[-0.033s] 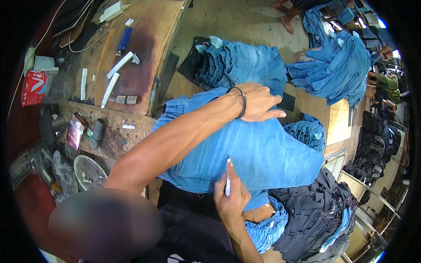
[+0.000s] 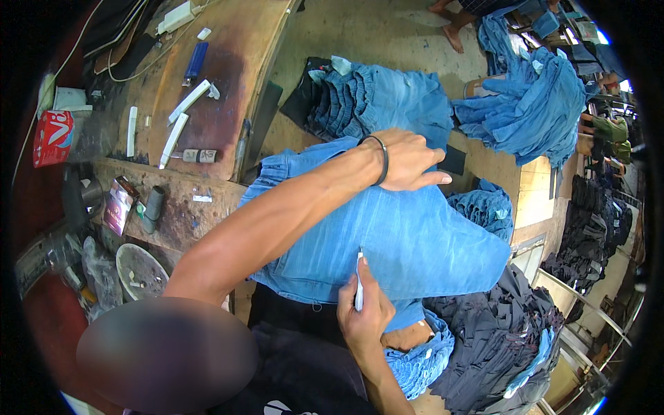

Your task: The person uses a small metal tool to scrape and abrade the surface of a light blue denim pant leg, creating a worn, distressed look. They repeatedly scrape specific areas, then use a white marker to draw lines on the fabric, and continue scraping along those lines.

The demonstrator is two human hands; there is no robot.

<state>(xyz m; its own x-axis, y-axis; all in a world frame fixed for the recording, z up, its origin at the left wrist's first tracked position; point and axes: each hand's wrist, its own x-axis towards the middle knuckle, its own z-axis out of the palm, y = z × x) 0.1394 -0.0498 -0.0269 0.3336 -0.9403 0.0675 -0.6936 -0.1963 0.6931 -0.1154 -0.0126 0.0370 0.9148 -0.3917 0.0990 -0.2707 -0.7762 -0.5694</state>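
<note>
A light blue denim garment (image 2: pixel 422 256) lies spread before me, its gathered waistband at the left. My left hand (image 2: pixel 408 160), with a dark band at the wrist, reaches across and rests on its far side. The thumb and forefinger stretch out to the right, apart from each other; the other fingers are partly hidden. Close to the near edge, my right hand (image 2: pixel 365 308) is wrapped round a slim white-handled tool with a metal tip (image 2: pixel 359 285). That tip points away from me and is at the denim surface, around the middle of the garment.
Beyond it sits a stack of folded denim (image 2: pixel 387 97), with a heaped denim pile (image 2: pixel 532 111) farther right. Dark garments (image 2: pixel 498 332) are piled at the near right. The wooden table (image 2: pixel 235 90) at left carries white strips, a blue lighter (image 2: pixel 196 63) and a small box (image 2: pixel 120 206).
</note>
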